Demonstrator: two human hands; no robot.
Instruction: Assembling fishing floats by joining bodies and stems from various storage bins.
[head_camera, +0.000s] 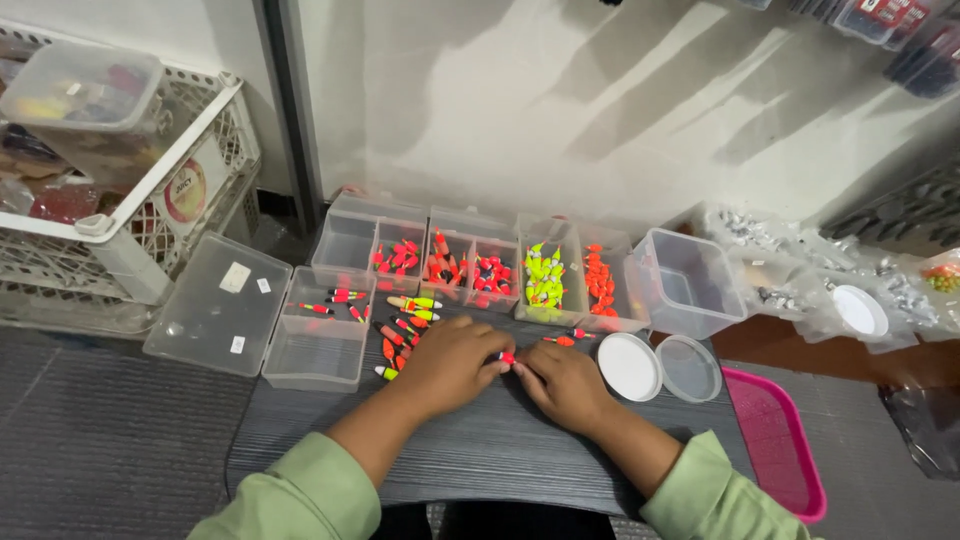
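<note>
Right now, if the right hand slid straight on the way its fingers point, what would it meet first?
The right hand points up-left at the left hand; it would meet the small red float pinched between them, then the left fingertips.

neon orange and red floats (598, 280), yellow-green floats (544, 277), dark grey woodgrain bench (480, 440), pink tray (778, 440), white lid (628, 366), pale green sleeves (310, 490).

A pale plaster wall (620, 110) fills the far side, crossed by soft slanting shadows, with a dark vertical post (288, 110) set against it on the left. The floor is covered in grey ribbed carpet (90, 440). A low dark wood-grain board (480, 450) serves as the work surface, and a white lattice crate (170, 190) stands on the left.
</note>
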